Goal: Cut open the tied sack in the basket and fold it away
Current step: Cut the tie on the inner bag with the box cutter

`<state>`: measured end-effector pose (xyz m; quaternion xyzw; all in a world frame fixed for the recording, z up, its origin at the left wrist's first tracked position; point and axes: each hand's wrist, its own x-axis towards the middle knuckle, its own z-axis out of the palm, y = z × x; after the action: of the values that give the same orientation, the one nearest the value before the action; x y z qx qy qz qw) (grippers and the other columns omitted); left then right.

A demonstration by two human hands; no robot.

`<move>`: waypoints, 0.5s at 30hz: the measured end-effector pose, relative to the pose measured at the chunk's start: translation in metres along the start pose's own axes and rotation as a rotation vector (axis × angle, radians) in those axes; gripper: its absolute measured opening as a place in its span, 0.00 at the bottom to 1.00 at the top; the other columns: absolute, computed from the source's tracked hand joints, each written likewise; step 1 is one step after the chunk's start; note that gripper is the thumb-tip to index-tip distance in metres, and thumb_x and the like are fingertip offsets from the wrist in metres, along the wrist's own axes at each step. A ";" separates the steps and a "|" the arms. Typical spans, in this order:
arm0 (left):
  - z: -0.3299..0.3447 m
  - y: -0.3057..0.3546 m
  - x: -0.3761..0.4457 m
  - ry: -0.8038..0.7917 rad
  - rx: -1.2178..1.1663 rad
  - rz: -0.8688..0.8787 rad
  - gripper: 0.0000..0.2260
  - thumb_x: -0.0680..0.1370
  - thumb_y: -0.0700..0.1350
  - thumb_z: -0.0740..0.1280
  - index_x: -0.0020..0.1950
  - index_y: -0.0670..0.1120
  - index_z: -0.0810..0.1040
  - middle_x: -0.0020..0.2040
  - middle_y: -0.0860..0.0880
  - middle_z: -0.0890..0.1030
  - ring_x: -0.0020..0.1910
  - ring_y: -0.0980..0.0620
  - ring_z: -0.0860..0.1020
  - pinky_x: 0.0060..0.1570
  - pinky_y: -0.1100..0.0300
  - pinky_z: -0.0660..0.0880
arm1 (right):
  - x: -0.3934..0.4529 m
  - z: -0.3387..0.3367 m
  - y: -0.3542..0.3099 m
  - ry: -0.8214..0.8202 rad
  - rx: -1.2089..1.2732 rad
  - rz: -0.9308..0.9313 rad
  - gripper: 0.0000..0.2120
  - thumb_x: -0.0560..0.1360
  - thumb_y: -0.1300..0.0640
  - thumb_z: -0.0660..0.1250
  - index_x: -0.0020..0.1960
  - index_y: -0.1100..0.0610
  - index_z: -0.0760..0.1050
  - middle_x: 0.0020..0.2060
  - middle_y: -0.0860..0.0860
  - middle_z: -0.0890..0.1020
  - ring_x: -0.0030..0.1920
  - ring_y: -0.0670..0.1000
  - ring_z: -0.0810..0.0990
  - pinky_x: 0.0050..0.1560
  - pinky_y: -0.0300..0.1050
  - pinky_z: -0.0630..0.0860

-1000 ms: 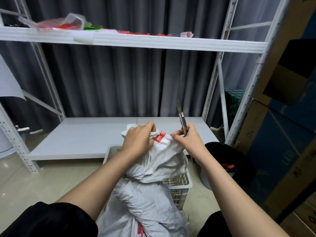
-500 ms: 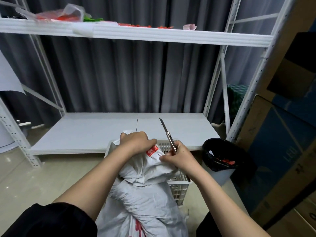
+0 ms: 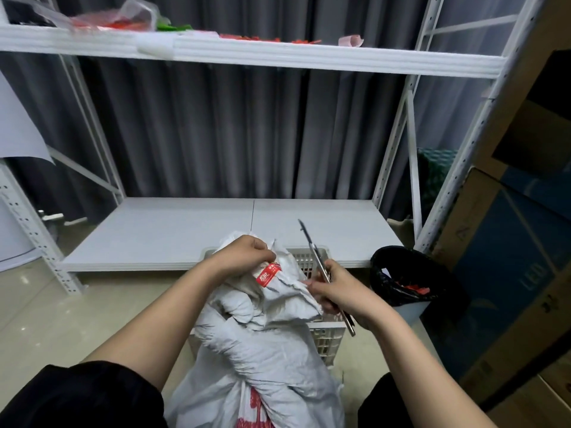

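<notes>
A crumpled white sack (image 3: pixel 262 341) with red print stands in a white slatted basket (image 3: pixel 326 336) on the floor in front of me. My left hand (image 3: pixel 244 256) grips the bunched top of the sack, beside a red tag (image 3: pixel 268 274). My right hand (image 3: pixel 336 288) holds a slim utility knife (image 3: pixel 312 251), blade pointing up and away, and also pinches a fold of the sack's upper right edge. The sack's lower part spills over the basket's near side toward me.
A low white shelf board (image 3: pixel 173 233) lies just behind the basket, and a higher shelf (image 3: pixel 278 57) carries red and green scraps. A bin with a black liner (image 3: pixel 398 279) stands at the right. Cardboard boxes (image 3: pixel 509 257) rise along the right edge.
Both hands and the sack's top have come down from their raised position. The knife has tilted so its blade leans left. The camera has dipped slightly.
</notes>
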<state>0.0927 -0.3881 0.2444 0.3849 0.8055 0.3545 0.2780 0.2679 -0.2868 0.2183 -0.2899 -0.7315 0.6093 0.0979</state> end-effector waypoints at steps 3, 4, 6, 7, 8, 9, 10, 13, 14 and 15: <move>0.007 -0.004 -0.001 0.012 -0.114 -0.003 0.15 0.77 0.41 0.65 0.30 0.46 0.69 0.28 0.48 0.70 0.25 0.56 0.67 0.26 0.64 0.64 | -0.006 -0.001 -0.002 -0.115 -0.225 0.050 0.15 0.72 0.64 0.67 0.46 0.50 0.64 0.26 0.46 0.73 0.18 0.41 0.68 0.20 0.34 0.64; 0.010 -0.005 -0.001 0.030 -0.142 -0.002 0.15 0.77 0.41 0.65 0.30 0.45 0.69 0.28 0.48 0.70 0.24 0.57 0.67 0.27 0.64 0.64 | -0.006 0.001 -0.002 -0.103 -0.269 0.048 0.16 0.71 0.63 0.68 0.46 0.49 0.63 0.27 0.46 0.73 0.18 0.40 0.69 0.20 0.34 0.65; 0.014 -0.007 0.000 0.079 -0.208 0.006 0.13 0.77 0.41 0.65 0.32 0.44 0.71 0.29 0.46 0.71 0.25 0.55 0.68 0.30 0.62 0.64 | -0.002 0.008 0.001 0.062 -0.314 -0.027 0.15 0.70 0.60 0.70 0.43 0.48 0.64 0.29 0.45 0.73 0.21 0.39 0.70 0.23 0.32 0.66; 0.015 -0.007 0.000 0.107 -0.240 0.012 0.11 0.77 0.42 0.65 0.34 0.43 0.73 0.31 0.44 0.72 0.29 0.53 0.69 0.33 0.61 0.65 | 0.000 0.012 0.004 0.198 -0.323 -0.071 0.14 0.70 0.59 0.70 0.41 0.48 0.64 0.29 0.45 0.72 0.25 0.39 0.69 0.26 0.33 0.66; 0.017 -0.008 0.000 0.132 -0.264 0.022 0.09 0.77 0.43 0.65 0.37 0.42 0.75 0.34 0.43 0.73 0.33 0.51 0.70 0.37 0.60 0.65 | 0.003 0.017 0.010 0.337 -0.315 -0.102 0.14 0.70 0.58 0.71 0.39 0.48 0.64 0.29 0.45 0.72 0.28 0.42 0.70 0.28 0.35 0.66; 0.018 -0.009 0.000 0.148 -0.274 0.034 0.08 0.77 0.43 0.65 0.39 0.43 0.76 0.35 0.43 0.73 0.36 0.50 0.70 0.39 0.59 0.65 | 0.004 0.021 0.014 0.455 -0.302 -0.113 0.14 0.70 0.56 0.71 0.39 0.48 0.64 0.30 0.45 0.73 0.31 0.45 0.72 0.30 0.38 0.66; 0.019 -0.010 0.001 0.154 -0.266 0.047 0.08 0.77 0.44 0.65 0.40 0.43 0.75 0.36 0.43 0.72 0.37 0.50 0.69 0.40 0.58 0.64 | 0.005 0.026 0.019 0.526 -0.302 -0.104 0.12 0.70 0.54 0.70 0.41 0.49 0.66 0.32 0.46 0.76 0.35 0.49 0.75 0.32 0.41 0.68; 0.023 -0.013 0.001 0.147 -0.237 0.064 0.08 0.77 0.45 0.65 0.39 0.44 0.75 0.36 0.44 0.71 0.37 0.51 0.68 0.40 0.58 0.63 | 0.004 0.031 0.027 0.517 -0.357 -0.066 0.15 0.71 0.53 0.69 0.54 0.55 0.70 0.40 0.50 0.80 0.42 0.54 0.78 0.38 0.43 0.68; 0.023 -0.013 0.002 0.144 -0.248 0.063 0.08 0.77 0.45 0.65 0.40 0.43 0.76 0.36 0.43 0.72 0.37 0.51 0.69 0.41 0.58 0.64 | 0.003 0.027 0.027 0.462 -0.315 -0.066 0.15 0.72 0.54 0.70 0.55 0.56 0.70 0.39 0.49 0.78 0.40 0.51 0.76 0.37 0.42 0.67; 0.022 -0.013 0.001 0.141 -0.258 0.065 0.08 0.77 0.45 0.65 0.40 0.43 0.77 0.37 0.43 0.73 0.38 0.51 0.70 0.41 0.58 0.64 | 0.002 0.022 0.025 0.399 -0.247 -0.075 0.14 0.72 0.53 0.70 0.53 0.56 0.69 0.36 0.47 0.76 0.36 0.48 0.73 0.35 0.42 0.66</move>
<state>0.1025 -0.3851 0.2206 0.3460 0.7580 0.4899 0.2565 0.2636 -0.3018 0.1888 -0.3871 -0.7768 0.4419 0.2270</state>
